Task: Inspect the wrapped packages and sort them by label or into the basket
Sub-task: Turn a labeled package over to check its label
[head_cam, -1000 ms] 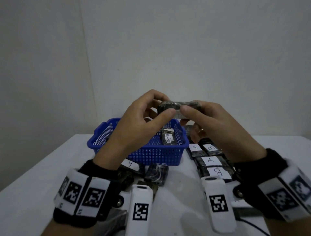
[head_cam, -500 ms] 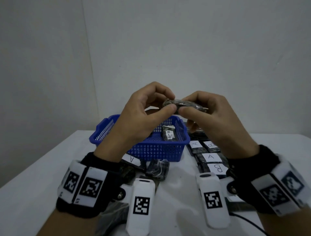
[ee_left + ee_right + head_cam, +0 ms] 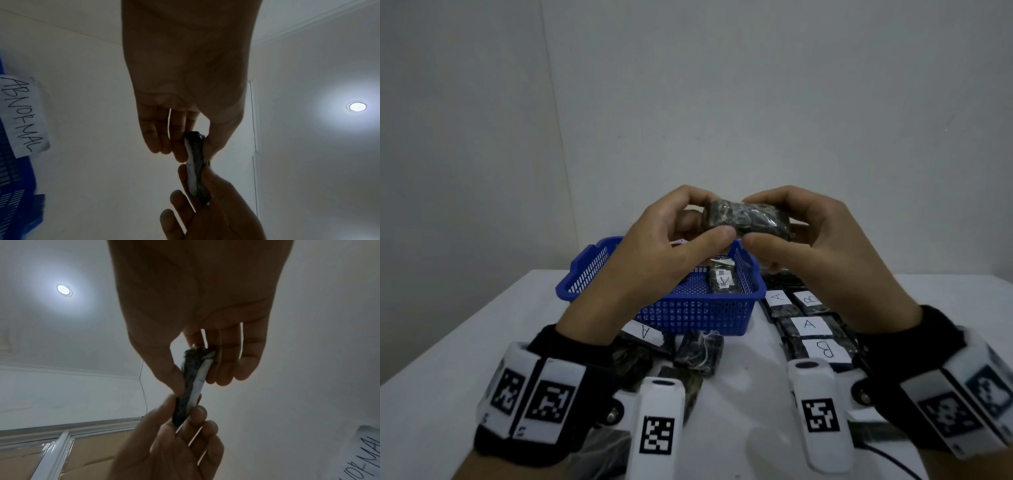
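A dark wrapped package [image 3: 746,219] is held up in the air above the blue basket [image 3: 688,311]. My left hand [image 3: 709,219] pinches its left end and my right hand [image 3: 760,222] pinches its right end, thumbs on the near side. Its dark wrapped side faces me. In the wrist views the package [image 3: 196,164] [image 3: 191,386] is edge-on, with a white label on the far face; the letter cannot be read. Inside the basket lies one labelled package [image 3: 723,281].
Labelled packages A [image 3: 779,297], B [image 3: 811,298], A [image 3: 810,324] and B [image 3: 825,349] lie in rows right of the basket. More wrapped packages [image 3: 700,349] and one marked A [image 3: 643,331] lie before it. A paper reading ABNORMAL [image 3: 22,115] hangs on the basket.
Both hands have turned the package over: a second ago its white label edge showed below, now the dark wrapped side faces me. The hands stay at about the same height.
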Demonstrator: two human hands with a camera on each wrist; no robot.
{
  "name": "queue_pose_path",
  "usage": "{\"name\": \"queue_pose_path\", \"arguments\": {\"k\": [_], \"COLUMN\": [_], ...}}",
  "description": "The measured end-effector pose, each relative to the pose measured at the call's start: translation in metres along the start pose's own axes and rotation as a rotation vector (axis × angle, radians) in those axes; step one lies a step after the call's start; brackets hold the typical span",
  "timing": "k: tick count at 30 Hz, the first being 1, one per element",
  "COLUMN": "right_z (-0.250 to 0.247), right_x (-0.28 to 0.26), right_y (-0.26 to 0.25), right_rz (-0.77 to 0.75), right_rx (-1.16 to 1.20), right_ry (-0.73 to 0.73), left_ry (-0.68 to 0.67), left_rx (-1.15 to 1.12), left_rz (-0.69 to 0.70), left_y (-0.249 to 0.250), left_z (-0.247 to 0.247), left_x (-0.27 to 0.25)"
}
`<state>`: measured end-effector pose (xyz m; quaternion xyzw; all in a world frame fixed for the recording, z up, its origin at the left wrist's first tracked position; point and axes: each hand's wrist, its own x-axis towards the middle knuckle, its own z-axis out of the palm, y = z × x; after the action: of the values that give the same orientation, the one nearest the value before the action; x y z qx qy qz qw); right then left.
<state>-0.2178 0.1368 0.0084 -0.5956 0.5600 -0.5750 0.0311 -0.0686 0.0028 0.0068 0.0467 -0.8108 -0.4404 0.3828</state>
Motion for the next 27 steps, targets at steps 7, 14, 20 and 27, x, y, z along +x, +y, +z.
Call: {"name": "queue_pose_path", "arguments": {"k": [7,14,20,27], "right_z": [0.007,0.004,-0.005,-0.002], "right_x": [-0.002,0.001,0.001,0.001], "right_y": [-0.001,0.005,0.001,0.003], "right_rz": [-0.132,-0.058,0.069,0.022], "right_rx": [-0.131,-0.128,0.101,0.095], "right_ry": [0.115,0.049,-0.023,0.006], "left_ry": [0.105,0.072,0.037,0.013], "left_rx": [0.006,0.035,0.030,0.025], "left_rz": [0.085,0.020,0.017,0.010], "left_y": [-0.001,-0.003,0.003,0.008], "left_z": [0.012,0.007,0.006,0.005], "left_x": [0.001,0.002,-0.001,-0.003]}}
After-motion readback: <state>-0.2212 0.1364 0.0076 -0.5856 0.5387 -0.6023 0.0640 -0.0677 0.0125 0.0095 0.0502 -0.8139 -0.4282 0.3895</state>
